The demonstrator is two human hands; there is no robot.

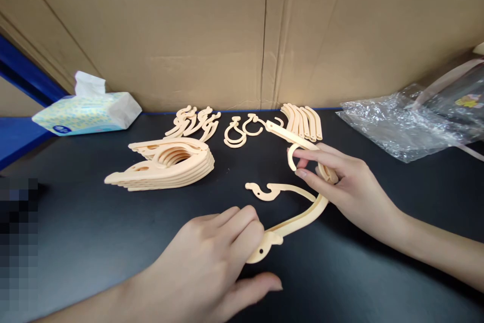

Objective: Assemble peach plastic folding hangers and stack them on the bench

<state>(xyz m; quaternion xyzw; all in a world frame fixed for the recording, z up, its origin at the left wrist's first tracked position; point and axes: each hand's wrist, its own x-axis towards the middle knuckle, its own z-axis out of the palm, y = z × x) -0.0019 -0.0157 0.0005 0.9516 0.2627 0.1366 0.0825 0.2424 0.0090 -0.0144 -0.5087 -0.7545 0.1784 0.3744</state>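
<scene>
Several cream plastic hanger parts lie before me. My right hand [328, 169] is closed around the hub of a hanger piece [289, 134], whose arm points up and left and whose hook curls beside my fingertips. A second curved arm piece [302, 219] runs from below that hand down to my left hand [215, 257]. My left hand has its fingers curled over the near end of this piece, with the thumb apart; its fingertips are hidden. Between the hands, a smaller curved piece with a notched end [268, 192] extends toward the right hand.
A stack of folded hangers [170, 177] sits left of centre. Behind are loose arm pieces [189, 122], hooks [235, 134] and more arms [302, 121]. A tissue pack [91, 114] stands back left, clear plastic bags [408, 126] lie right, and cardboard [196, 36] stands behind the black table [94, 242].
</scene>
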